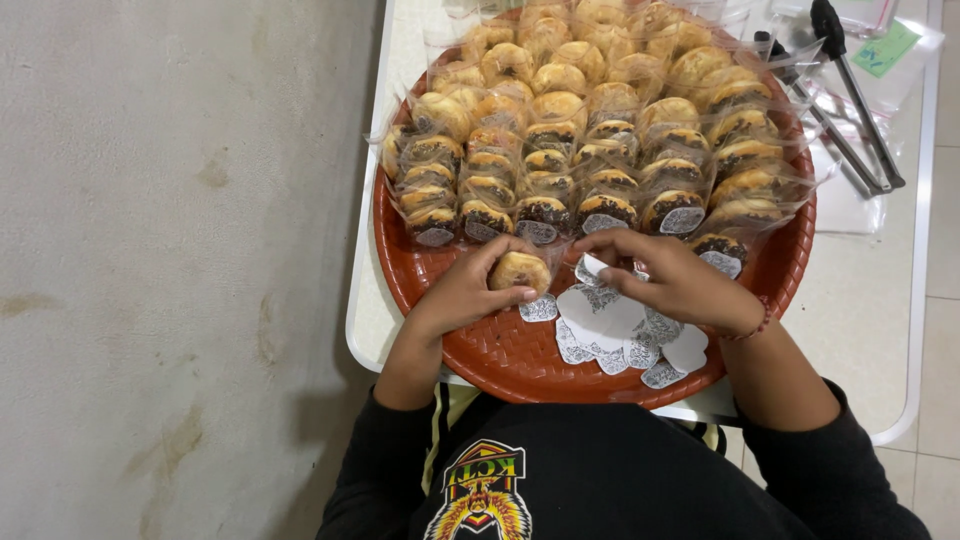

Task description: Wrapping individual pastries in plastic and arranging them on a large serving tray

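Tray (420, 285) on table (860, 300) carries wrapped pastries (590, 130); our left hand (470, 290) clamps pastry (520, 270), right hand (670, 275) pinches sticker (592, 268) above sticker pile (620, 335).

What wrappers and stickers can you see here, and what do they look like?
Clear wrappers: on rows of golden pastries filling the round red tray.
Round stickers: white with grey pattern, on the front pastries' ends.
Loose stickers: same kind, piled on the tray's near side.
Clear bags: table's far right corner, one with a green label.
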